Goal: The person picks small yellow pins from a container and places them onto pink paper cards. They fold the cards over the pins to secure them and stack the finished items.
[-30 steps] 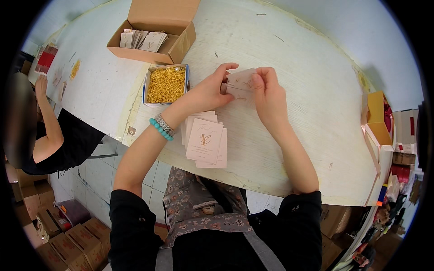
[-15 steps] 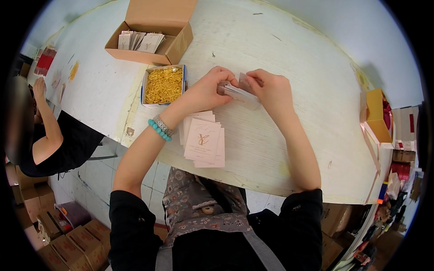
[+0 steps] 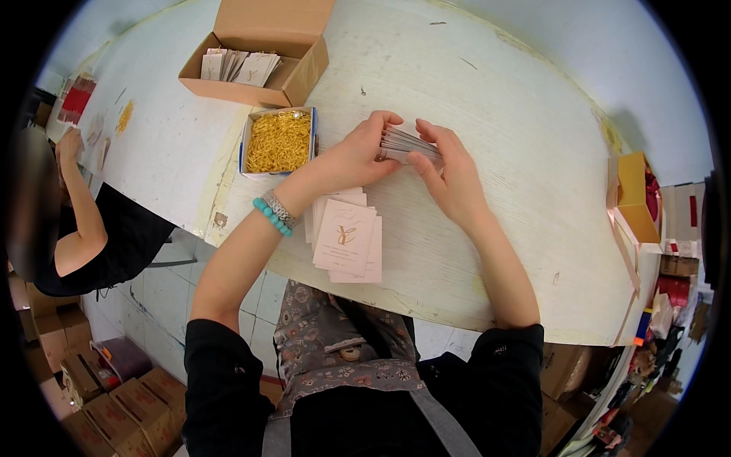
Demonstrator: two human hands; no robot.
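Note:
Between my two hands is a stack of small cards [image 3: 410, 143], tilted so its layered edges show. My left hand [image 3: 359, 154] grips the left end, thumb below and fingers above. My right hand [image 3: 455, 177] holds the right end between thumb and fingers. Closer to me, a loose pile of pale pink printed cards [image 3: 344, 238] lies fanned on the table under my left forearm. Left of my left hand, an open box [image 3: 242, 154] with a blue outer edge is filled with small gold pins [image 3: 279, 145].
Behind the pins stands an open cardboard box [image 3: 228, 93] with upright bundles of cards [image 3: 257, 68]. A co-worker's arm [image 3: 85, 202] is at the far left, near red items [image 3: 77, 99] and loose gold pins [image 3: 126, 116]. A yellow box [image 3: 632, 190] sits at the right edge.
My right hand has shifted from separating a clear-looking piece at the stack's far side to holding the stack's right end. The stack has turned so its edges face up.

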